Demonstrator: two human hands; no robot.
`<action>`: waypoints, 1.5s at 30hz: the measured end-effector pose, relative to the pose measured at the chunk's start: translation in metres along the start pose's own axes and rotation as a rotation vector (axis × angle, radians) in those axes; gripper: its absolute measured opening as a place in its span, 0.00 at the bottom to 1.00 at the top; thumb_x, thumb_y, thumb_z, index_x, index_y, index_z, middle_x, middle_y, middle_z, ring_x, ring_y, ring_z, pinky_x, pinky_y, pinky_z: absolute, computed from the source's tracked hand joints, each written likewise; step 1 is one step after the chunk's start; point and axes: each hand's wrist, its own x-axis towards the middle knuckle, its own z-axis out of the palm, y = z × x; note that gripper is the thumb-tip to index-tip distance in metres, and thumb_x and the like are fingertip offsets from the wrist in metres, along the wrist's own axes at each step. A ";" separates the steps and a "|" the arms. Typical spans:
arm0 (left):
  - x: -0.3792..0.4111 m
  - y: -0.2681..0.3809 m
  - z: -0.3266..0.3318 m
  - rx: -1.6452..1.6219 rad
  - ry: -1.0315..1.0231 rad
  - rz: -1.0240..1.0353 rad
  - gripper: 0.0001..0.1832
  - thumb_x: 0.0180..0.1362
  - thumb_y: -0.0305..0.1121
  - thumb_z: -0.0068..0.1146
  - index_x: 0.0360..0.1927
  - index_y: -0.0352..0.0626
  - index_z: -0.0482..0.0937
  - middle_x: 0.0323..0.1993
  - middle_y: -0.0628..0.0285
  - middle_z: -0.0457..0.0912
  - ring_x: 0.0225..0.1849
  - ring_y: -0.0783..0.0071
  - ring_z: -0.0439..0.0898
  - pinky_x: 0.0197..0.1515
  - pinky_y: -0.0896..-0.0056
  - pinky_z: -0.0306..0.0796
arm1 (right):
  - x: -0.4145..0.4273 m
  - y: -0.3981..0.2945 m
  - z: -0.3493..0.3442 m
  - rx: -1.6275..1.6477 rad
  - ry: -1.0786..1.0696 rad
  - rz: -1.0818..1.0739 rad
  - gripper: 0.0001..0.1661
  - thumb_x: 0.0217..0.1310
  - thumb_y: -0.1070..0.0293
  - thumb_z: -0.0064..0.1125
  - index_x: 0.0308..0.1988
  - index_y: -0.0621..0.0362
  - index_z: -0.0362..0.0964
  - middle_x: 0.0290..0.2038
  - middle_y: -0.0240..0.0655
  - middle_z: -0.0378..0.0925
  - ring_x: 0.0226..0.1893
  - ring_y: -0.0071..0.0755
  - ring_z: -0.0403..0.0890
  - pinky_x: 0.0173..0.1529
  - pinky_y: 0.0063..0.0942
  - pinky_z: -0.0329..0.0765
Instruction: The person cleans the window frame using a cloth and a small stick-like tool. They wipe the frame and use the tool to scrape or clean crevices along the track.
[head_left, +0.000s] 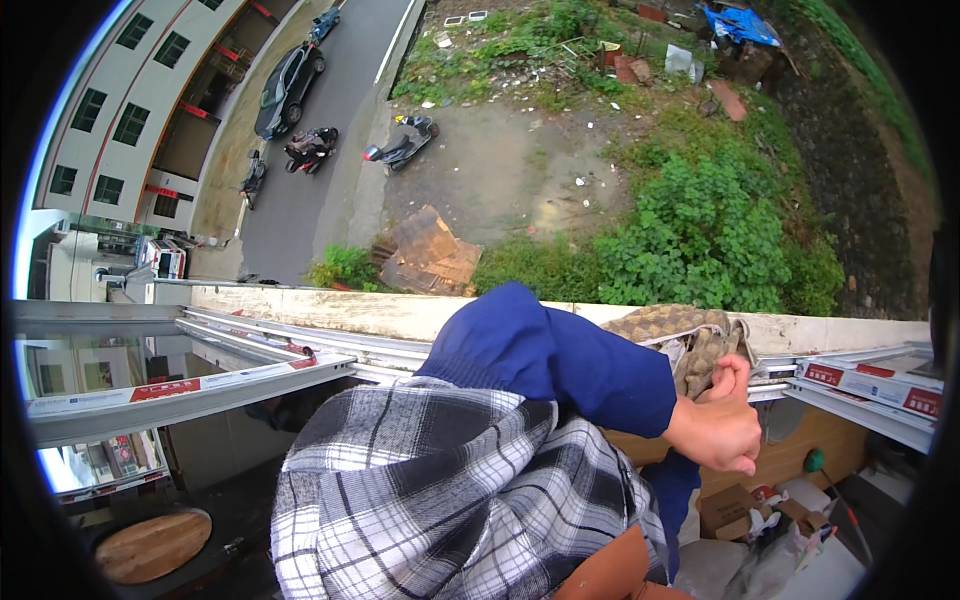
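Note:
My left hand, in a dark blue sleeve, reaches across to the right over the window ledge, its fingers curled; whether it holds anything is not visible. Just beyond it, curled fingertips rest against a crumpled brown patterned cloth; they seem to belong to my right hand, mostly hidden behind the left one. A second blue sleeve rises from below towards them. The cloth lies over the pale outer ledge and the metal window track. My black and white plaid garment fills the lower middle.
Framed glass window panels stand at left and right. Indoors at lower right are a cardboard box, plastic bags and a green-headed brush. Outside, far below, lie bushes, scooters, a dark car and a road.

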 end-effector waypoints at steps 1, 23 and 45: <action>-0.008 0.009 -0.004 0.010 0.002 0.038 0.19 0.57 0.45 0.65 0.21 0.39 0.84 0.16 0.49 0.79 0.22 0.45 0.78 0.35 0.50 0.71 | -0.010 -0.011 0.005 -0.104 -0.089 -0.026 0.10 0.67 0.63 0.52 0.31 0.52 0.72 0.27 0.31 0.65 0.29 0.26 0.64 0.38 0.24 0.65; 0.047 -0.004 0.042 0.234 0.321 0.081 0.21 0.54 0.51 0.61 0.23 0.42 0.86 0.26 0.47 0.80 0.43 0.43 0.75 0.50 0.37 0.62 | 0.012 0.002 -0.065 -0.508 -0.091 -0.422 0.14 0.70 0.68 0.55 0.53 0.60 0.74 0.46 0.42 0.81 0.46 0.35 0.80 0.50 0.30 0.73; -0.094 0.006 -0.018 0.726 0.388 -0.233 0.43 0.45 0.42 0.75 0.65 0.43 0.70 0.62 0.45 0.69 0.69 0.45 0.65 0.69 0.33 0.55 | 0.120 -0.120 -0.065 -1.517 -0.987 -1.118 0.08 0.51 0.71 0.60 0.34 0.48 0.80 0.21 0.43 0.79 0.23 0.48 0.83 0.28 0.44 0.76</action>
